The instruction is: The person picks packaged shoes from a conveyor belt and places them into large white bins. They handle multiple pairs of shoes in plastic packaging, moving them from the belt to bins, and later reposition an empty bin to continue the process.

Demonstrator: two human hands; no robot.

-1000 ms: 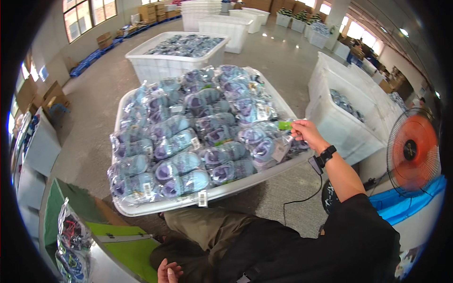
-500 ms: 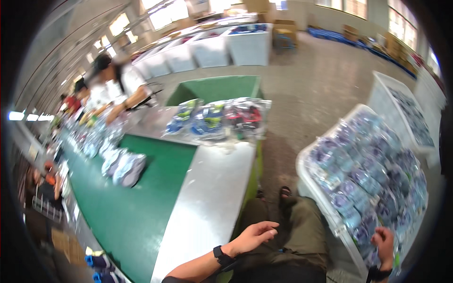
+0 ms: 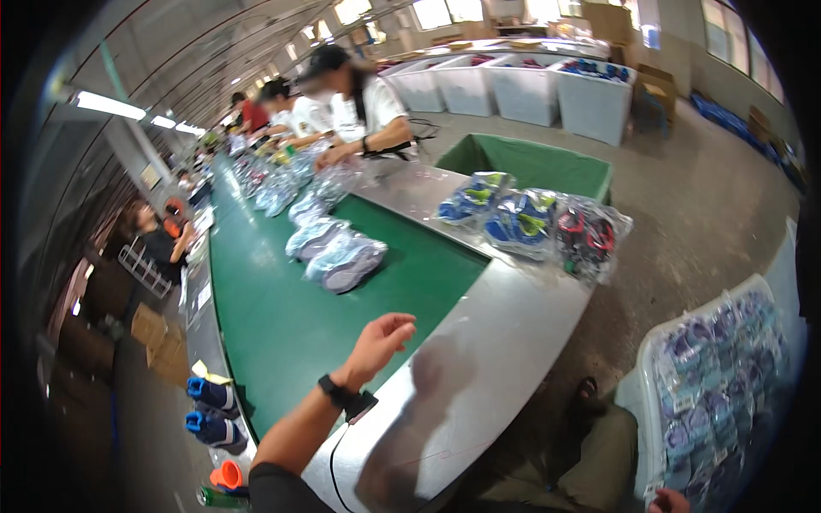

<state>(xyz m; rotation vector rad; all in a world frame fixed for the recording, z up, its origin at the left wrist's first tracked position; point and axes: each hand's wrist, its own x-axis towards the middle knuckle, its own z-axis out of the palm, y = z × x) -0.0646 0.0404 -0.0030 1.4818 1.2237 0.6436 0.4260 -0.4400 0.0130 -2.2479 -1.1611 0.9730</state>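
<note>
My left hand (image 3: 380, 344) hovers over the edge between the green conveyor belt (image 3: 410, 312) and its metal side ledge (image 3: 513, 333). Its fingers are loosely bent and hold nothing. A little ahead of it on the belt lie bagged shoes (image 3: 342, 261), pale blue and grey, in clear plastic. At the lower right edge, only a bit of my right hand (image 3: 670, 502) shows, beside a white bin (image 3: 643, 402) filled with bagged purple and light blue shoes (image 3: 697, 385). The fingers of that hand are mostly cut off, so its grip is hidden.
Bagged blue and red shoes (image 3: 522, 224) lie on the ledge's far end, before a green bin (image 3: 547, 167). Co-workers (image 3: 368, 111) stand along the belt. Blue-trimmed shoes (image 3: 212, 410) and an orange cup-shaped item (image 3: 227, 474) sit at the left. White bins (image 3: 590, 103) line the back.
The view has swung left. My left hand has moved from above my lap to over the belt's edge. My right hand has dropped mostly out of the picture beside the white bin.
</note>
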